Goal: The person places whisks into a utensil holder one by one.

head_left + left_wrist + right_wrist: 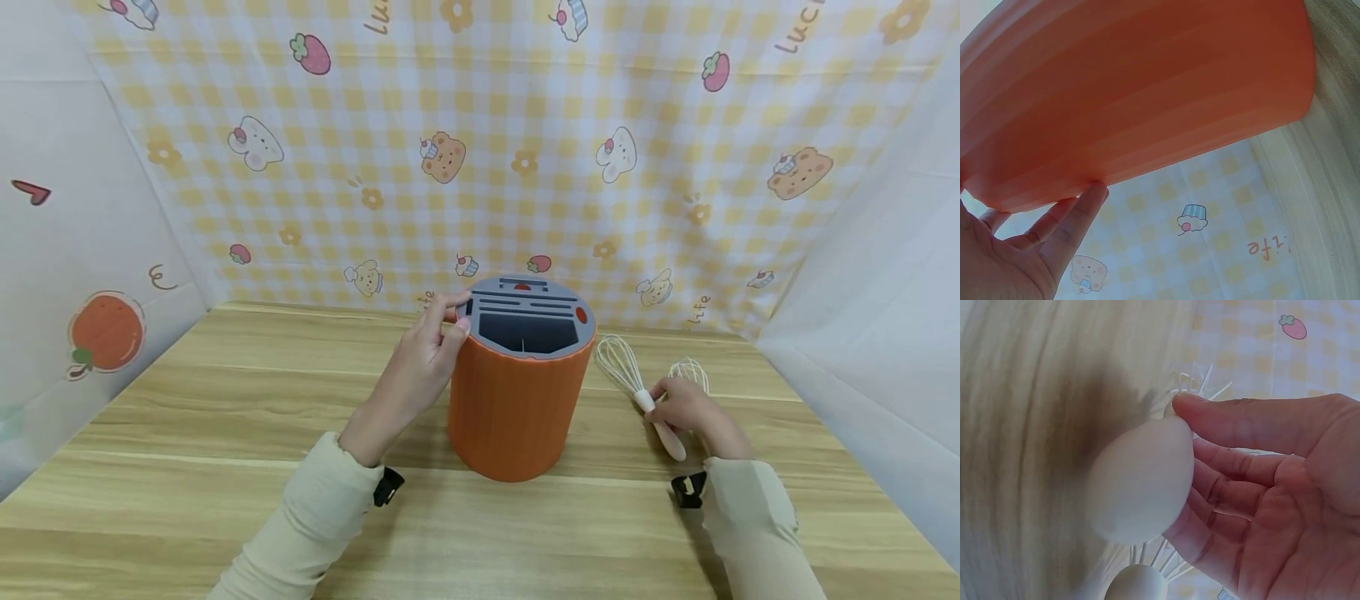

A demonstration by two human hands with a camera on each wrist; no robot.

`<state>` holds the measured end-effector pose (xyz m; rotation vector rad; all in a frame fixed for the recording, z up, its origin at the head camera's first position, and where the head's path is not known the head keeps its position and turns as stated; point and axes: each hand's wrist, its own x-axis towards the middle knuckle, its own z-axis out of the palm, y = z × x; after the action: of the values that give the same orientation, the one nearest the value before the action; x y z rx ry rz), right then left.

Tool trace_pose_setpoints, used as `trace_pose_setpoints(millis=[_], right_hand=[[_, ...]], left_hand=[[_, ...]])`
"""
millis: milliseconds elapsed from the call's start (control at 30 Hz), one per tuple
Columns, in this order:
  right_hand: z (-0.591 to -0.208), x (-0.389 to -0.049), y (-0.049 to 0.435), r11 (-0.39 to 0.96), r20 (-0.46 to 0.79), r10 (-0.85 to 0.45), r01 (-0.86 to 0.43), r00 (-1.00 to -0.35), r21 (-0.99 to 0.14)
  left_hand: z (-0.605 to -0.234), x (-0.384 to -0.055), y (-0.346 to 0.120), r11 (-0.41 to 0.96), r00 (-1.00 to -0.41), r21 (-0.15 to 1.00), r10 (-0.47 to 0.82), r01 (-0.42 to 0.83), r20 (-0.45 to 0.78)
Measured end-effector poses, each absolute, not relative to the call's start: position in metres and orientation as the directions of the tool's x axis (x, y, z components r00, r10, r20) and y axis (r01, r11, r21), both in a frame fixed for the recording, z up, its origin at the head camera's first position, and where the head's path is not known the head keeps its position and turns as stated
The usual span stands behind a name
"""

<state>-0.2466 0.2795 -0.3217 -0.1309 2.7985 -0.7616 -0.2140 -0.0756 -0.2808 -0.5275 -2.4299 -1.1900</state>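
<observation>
An orange utensil holder [517,408] with a slotted grey top [525,304] stands upright on the table. My left hand [427,342] holds its upper left rim, thumb and index finger at the edge of the top. The left wrist view shows the other fingers [1079,219] against the orange wall. To the right of the holder, my right hand [686,408] pinches the handle of a whisk [619,365] with white wires. That handle's rounded end [1141,481] faces the right wrist camera. Partly hidden behind the right hand is a second whisk [690,375].
The wood-grain table [225,417] meets a yellow checked cloth [525,200] at the back. White cloth sides [885,275] enclose the left and right. The second whisk's handle [1138,584] shows at the bottom of the right wrist view.
</observation>
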Motion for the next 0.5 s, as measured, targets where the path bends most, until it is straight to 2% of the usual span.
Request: trace_pose_setpoints(millis=[200,500], right_hand=[[-0.318,-0.245,0.279,0.829,-0.176,-0.181,-0.054,-0.968,-0.556],[-0.309,-0.244,0.274,0.735,-0.172,-0.188,-0.022,-0.967,-0.678]], left_hand=[[-0.281,-0.214,-0.075,0.575,-0.858,0.659,0.164,0.485,0.487],[-0.281,-0.214,-0.076,0.571,-0.854,0.659,0.161,0.489,0.495]])
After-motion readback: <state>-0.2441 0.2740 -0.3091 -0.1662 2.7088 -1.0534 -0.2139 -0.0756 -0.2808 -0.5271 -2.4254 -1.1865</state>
